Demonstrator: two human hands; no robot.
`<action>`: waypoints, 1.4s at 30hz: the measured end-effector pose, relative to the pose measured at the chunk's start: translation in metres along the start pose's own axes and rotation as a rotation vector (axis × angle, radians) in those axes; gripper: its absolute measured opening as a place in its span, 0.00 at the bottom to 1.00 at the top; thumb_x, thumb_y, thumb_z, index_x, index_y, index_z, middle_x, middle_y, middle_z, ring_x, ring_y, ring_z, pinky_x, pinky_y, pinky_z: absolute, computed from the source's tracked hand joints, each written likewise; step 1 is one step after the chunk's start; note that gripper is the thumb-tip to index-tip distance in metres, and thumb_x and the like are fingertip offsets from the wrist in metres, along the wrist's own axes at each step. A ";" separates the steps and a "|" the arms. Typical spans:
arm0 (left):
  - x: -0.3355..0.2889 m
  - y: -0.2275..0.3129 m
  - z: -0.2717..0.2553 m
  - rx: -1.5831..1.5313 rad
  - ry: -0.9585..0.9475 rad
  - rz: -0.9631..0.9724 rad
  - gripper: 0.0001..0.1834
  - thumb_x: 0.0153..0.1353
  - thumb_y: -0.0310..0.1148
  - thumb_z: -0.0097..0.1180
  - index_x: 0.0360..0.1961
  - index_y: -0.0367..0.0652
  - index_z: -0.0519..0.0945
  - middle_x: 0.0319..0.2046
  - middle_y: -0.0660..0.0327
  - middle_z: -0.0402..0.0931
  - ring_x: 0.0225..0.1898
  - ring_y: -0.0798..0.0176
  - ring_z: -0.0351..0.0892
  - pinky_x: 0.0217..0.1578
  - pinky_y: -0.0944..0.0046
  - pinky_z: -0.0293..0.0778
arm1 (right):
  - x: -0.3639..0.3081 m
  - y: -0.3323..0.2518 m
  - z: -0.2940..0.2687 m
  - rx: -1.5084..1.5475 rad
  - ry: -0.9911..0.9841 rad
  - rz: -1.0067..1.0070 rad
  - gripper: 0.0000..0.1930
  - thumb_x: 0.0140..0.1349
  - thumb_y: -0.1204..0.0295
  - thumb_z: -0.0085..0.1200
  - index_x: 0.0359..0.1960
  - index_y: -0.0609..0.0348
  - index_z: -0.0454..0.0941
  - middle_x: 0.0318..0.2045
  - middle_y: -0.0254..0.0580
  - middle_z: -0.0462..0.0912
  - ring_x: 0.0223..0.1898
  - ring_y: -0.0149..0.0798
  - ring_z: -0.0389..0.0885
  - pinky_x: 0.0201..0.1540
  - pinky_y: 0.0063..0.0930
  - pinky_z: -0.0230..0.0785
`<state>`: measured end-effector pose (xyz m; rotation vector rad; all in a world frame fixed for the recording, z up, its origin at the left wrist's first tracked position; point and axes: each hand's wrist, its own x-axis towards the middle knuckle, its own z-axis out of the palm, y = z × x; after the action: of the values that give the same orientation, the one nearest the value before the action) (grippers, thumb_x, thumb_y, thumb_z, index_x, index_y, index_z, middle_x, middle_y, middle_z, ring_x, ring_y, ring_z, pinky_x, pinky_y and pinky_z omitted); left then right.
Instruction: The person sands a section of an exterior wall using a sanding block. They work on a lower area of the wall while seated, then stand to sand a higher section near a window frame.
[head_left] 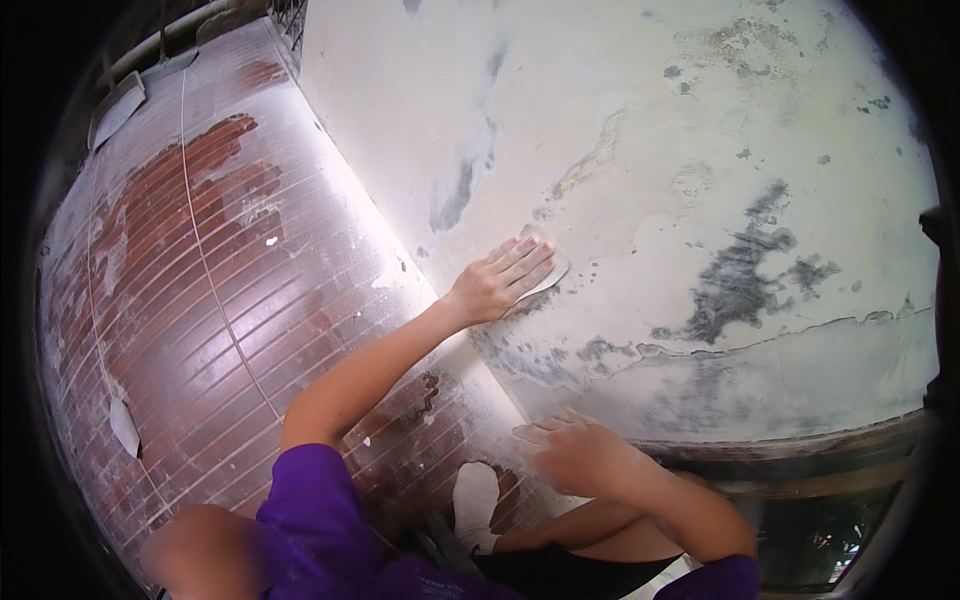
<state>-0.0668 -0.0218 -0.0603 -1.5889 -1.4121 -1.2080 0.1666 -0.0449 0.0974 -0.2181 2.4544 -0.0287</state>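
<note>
My left hand (502, 280) lies flat on the patchy white wall (560, 80), its fingers side by side. Under them it presses a pale flat sheet (549, 278), like sandpaper, against the surface; one rounded edge sticks out beside the fingers. Low down, near the wall's foot, my right hand (575, 450) is slightly blurred, with its fingers stretched out and nothing seen in them. Whether it touches the wall I cannot tell. Grey scuffs and a dark patch (735, 285) mark the wall to the right of my left hand.
Dusty reddish tiles (215, 290) cover the floor on the left, with a thin cord (205, 255) across them. A pale flat scrap (124, 428) lies there, and a dustpan-like object (118, 108) stands far left. My white-socked foot (476, 497) is near the wall's base. A window-like opening (815, 530) shows lower right.
</note>
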 end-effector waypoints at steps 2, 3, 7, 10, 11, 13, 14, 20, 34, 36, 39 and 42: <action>-0.006 -0.001 0.000 0.001 -0.040 -0.022 0.33 0.65 0.43 0.55 0.67 0.40 0.67 0.70 0.53 0.60 0.72 0.53 0.57 0.70 0.52 0.55 | 0.001 -0.001 -0.001 -0.027 0.020 -0.009 0.20 0.62 0.66 0.52 0.56 0.53 0.75 0.53 0.41 0.78 0.56 0.44 0.76 0.58 0.43 0.66; -0.001 0.002 -0.001 0.000 -0.048 -0.044 0.33 0.65 0.43 0.55 0.67 0.40 0.66 0.70 0.53 0.60 0.72 0.53 0.57 0.70 0.52 0.55 | 0.001 -0.003 -0.001 -0.009 0.089 -0.028 0.20 0.62 0.67 0.50 0.57 0.53 0.75 0.51 0.42 0.80 0.54 0.45 0.78 0.57 0.44 0.67; 0.064 0.020 -0.009 -0.027 -0.007 -0.100 0.33 0.63 0.41 0.57 0.66 0.36 0.67 0.70 0.50 0.58 0.72 0.48 0.56 0.68 0.48 0.58 | 0.000 -0.006 0.001 0.074 0.057 -0.026 0.22 0.61 0.68 0.49 0.58 0.53 0.74 0.49 0.44 0.81 0.53 0.46 0.79 0.59 0.45 0.67; 0.119 0.028 -0.019 -0.079 0.083 -0.070 0.34 0.63 0.40 0.57 0.66 0.36 0.66 0.71 0.49 0.58 0.72 0.47 0.55 0.69 0.48 0.57 | 0.004 -0.005 0.005 0.095 0.149 -0.071 0.23 0.61 0.69 0.49 0.59 0.53 0.74 0.50 0.44 0.80 0.53 0.47 0.78 0.61 0.46 0.65; 0.129 0.031 -0.021 -0.093 0.103 -0.074 0.33 0.62 0.40 0.57 0.66 0.36 0.66 0.70 0.49 0.58 0.72 0.47 0.55 0.69 0.48 0.57 | 0.006 -0.005 0.006 0.107 0.097 -0.048 0.23 0.61 0.69 0.49 0.60 0.53 0.74 0.50 0.44 0.80 0.54 0.47 0.78 0.62 0.46 0.65; 0.135 0.030 -0.020 -0.088 0.095 -0.089 0.33 0.62 0.38 0.56 0.66 0.36 0.66 0.70 0.49 0.59 0.72 0.47 0.56 0.69 0.48 0.56 | 0.011 -0.005 0.009 0.066 0.071 -0.048 0.23 0.61 0.69 0.48 0.60 0.53 0.73 0.49 0.44 0.80 0.54 0.48 0.78 0.62 0.47 0.65; 0.129 0.030 -0.017 -0.104 0.130 -0.076 0.33 0.62 0.38 0.56 0.66 0.35 0.66 0.70 0.49 0.59 0.72 0.47 0.56 0.69 0.48 0.56 | 0.013 -0.005 0.011 0.079 0.055 -0.029 0.23 0.61 0.70 0.48 0.60 0.53 0.73 0.50 0.44 0.80 0.54 0.48 0.78 0.63 0.47 0.64; 0.042 0.031 0.007 -0.021 0.093 -0.138 0.37 0.60 0.40 0.57 0.69 0.39 0.63 0.71 0.50 0.56 0.74 0.49 0.52 0.71 0.50 0.52 | 0.010 -0.003 0.015 0.070 -0.007 -0.015 0.23 0.63 0.70 0.47 0.61 0.53 0.72 0.49 0.46 0.81 0.54 0.48 0.78 0.64 0.50 0.62; 0.171 0.040 -0.025 -0.129 0.399 -0.184 0.29 0.56 0.29 0.57 0.61 0.33 0.73 0.65 0.47 0.66 0.67 0.46 0.65 0.62 0.53 0.69 | 0.022 -0.009 0.028 0.045 0.006 -0.019 0.21 0.63 0.68 0.47 0.58 0.52 0.76 0.42 0.43 0.83 0.52 0.47 0.79 0.64 0.49 0.62; 0.155 0.043 -0.020 -0.158 0.419 -0.195 0.29 0.55 0.26 0.57 0.60 0.34 0.74 0.64 0.49 0.67 0.66 0.47 0.66 0.60 0.54 0.72 | 0.021 -0.009 0.028 0.064 -0.007 -0.014 0.20 0.64 0.68 0.45 0.58 0.52 0.75 0.44 0.44 0.83 0.51 0.47 0.80 0.63 0.48 0.63; 0.117 0.051 -0.015 -0.167 0.401 -0.196 0.30 0.52 0.25 0.58 0.60 0.35 0.74 0.64 0.52 0.68 0.66 0.48 0.67 0.60 0.54 0.73 | 0.017 -0.007 0.027 0.123 0.027 -0.012 0.20 0.65 0.68 0.44 0.58 0.52 0.75 0.47 0.45 0.81 0.51 0.48 0.80 0.62 0.48 0.64; 0.089 0.060 -0.012 -0.207 0.335 -0.219 0.26 0.58 0.26 0.56 0.59 0.34 0.75 0.62 0.49 0.70 0.65 0.44 0.68 0.60 0.51 0.72 | 0.014 -0.006 0.026 0.114 0.036 -0.029 0.20 0.65 0.67 0.45 0.58 0.53 0.75 0.47 0.46 0.81 0.52 0.49 0.79 0.61 0.49 0.65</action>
<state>-0.0124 -0.0127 0.0325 -1.3062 -1.2974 -1.7085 0.1728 -0.0519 0.0685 -0.2043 2.4763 -0.1866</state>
